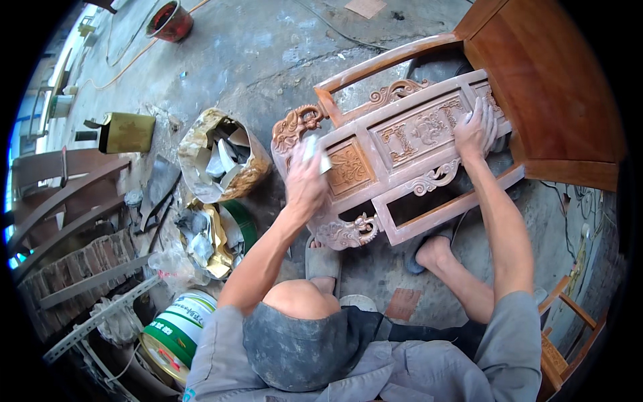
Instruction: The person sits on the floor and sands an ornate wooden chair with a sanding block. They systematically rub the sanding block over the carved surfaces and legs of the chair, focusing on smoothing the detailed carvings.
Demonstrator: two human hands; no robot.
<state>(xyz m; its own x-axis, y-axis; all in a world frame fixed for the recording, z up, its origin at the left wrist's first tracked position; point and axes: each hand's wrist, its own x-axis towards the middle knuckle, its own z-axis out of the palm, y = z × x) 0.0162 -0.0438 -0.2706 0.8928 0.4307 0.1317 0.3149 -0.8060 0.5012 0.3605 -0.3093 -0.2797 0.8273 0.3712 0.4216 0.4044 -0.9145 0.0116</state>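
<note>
Garments, worn: grey shirt (429, 368) and dark shorts (301, 348), nearest of all.

Bucket, green and white (177, 328): near-left corner of the floor (268, 67).

Brown square sheet (404, 303): flat on the floor, near side, right of the left foot.

Tin, green (241, 224): crumpled sheets at its mouth; left side of the floor.

Carved wooden piece (392, 164), one: before the person, above the feet, slanting up to the right; its support cannot be made out. Scrolled ornament at the left end; framed panels, relief-cut, along the middle.

Left hand (308, 187): at the piece's left end, fingers bent around a pale pad (325, 163), blurred.

Right hand (477, 130): laid on the piece near its upper right corner, fingers extended, holding no tool.

Condition, as judged: partway. Central panel and most framing carry a pale, dusty film, apparently worked over; the small left panel and upper rail show warmer orange-brown, seemingly less treated or left to do. Underside: cannot tell.

Scrap bin (191, 167): stained, part-filled; left of the piece.

Brown board (549, 87): against the piece's right end; whether joined, unclear.

Square tin, olive-yellow (130, 132): toward the floor's left edge.

Red bucket (171, 27): far-left corner of the floor.
</note>
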